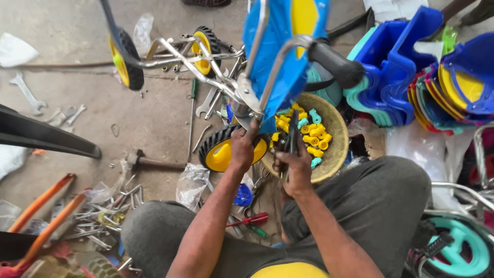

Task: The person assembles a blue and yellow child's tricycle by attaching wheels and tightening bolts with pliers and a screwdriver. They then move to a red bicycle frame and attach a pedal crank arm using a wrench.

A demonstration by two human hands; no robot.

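We see left hand [243, 149] closed on lower end of small blue tricycle [278, 62], by yellow wheel [222, 152]. Right hand [294, 167] just right of it, wrapped round dark tool [292, 135] pointing up at frame joint. Frame's long axis runs up and away. Left hand nearer. Blue plastic, yellow panel, chrome tubes.

A small blue tricycle [280, 56] with a yellow panel is tipped over above the person's lap, its grey metal frame [206, 72] stretching left to two black wheels with yellow hubs. A third such wheel [222, 152] sits low by the seat bracket. A dark, slim tool [292, 136] stands nearly upright just beside that bracket, over a bowl.
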